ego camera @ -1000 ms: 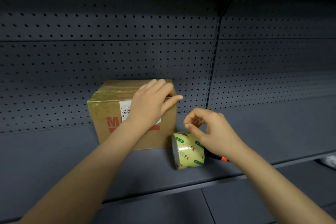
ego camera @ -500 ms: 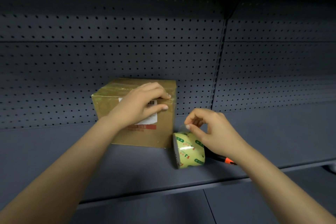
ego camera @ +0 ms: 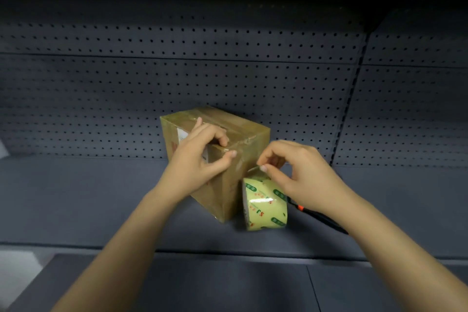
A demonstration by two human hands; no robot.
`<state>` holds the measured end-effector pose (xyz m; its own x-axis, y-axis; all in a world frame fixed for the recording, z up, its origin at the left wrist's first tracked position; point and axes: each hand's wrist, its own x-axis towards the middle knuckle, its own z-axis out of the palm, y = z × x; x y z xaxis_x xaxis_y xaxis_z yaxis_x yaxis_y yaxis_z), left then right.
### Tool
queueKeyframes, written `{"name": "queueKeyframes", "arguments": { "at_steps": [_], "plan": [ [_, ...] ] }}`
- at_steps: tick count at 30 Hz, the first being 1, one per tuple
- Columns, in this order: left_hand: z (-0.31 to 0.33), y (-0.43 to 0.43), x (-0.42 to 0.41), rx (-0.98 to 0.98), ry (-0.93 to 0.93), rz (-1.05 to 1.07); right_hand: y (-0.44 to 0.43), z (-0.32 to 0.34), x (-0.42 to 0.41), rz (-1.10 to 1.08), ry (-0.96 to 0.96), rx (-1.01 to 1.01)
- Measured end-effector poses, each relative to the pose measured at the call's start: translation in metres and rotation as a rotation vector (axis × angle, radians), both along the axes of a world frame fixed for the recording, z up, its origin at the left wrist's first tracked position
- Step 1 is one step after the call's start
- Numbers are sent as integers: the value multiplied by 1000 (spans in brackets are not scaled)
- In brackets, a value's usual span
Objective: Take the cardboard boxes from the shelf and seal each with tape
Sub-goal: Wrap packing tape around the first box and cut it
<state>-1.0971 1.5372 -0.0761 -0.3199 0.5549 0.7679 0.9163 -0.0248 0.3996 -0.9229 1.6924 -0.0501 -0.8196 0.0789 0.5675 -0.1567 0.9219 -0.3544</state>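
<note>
Left hand [ego camera: 200, 159] clamps the top corner of the 1 cardboard box [ego camera: 249, 132] in view, sitting on the shelf [ego camera: 76, 197] with glossy tape already across its top. Right hand [ego camera: 304, 175] pinches the loose end of the tape roll [ego camera: 264, 206] just beside the box; this strip looks not yet laid.

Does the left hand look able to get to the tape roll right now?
Probably yes. The tape roll stands beside the cardboard box, nothing between it and the left hand. But that hand grips the box's top edge, and the right hand pinches the tape's end.
</note>
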Motion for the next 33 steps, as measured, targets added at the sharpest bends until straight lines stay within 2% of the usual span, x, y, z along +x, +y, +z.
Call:
{"name": "queueKeyframes", "arguments": {
  "at_steps": [4, 7, 10, 13, 19, 25, 33],
  "plan": [
    [1, -28, 1, 46, -30, 54, -15, 6, -13, 85, 5, 12],
    [-3, -44, 25, 154, -52, 171, -26, 12, -19, 140, 1, 25],
    [-22, -50, 64, 267, -197, 260, -34, 18, -22, 178, 5, 31],
    [-41, -49, 94, 242, -405, 274, -39, 21, -26, 195, 26, 7],
    [-59, -39, 114, 134, -543, 197, -42, 23, -32, 217, 15, -40],
    [-51, -28, 123, 279, -561, 276, -38, 28, -37, 252, -2, 100],
    [-32, -22, 124, 345, -847, 318, -31, 57, -53, 340, -23, 137]
  ]
}}
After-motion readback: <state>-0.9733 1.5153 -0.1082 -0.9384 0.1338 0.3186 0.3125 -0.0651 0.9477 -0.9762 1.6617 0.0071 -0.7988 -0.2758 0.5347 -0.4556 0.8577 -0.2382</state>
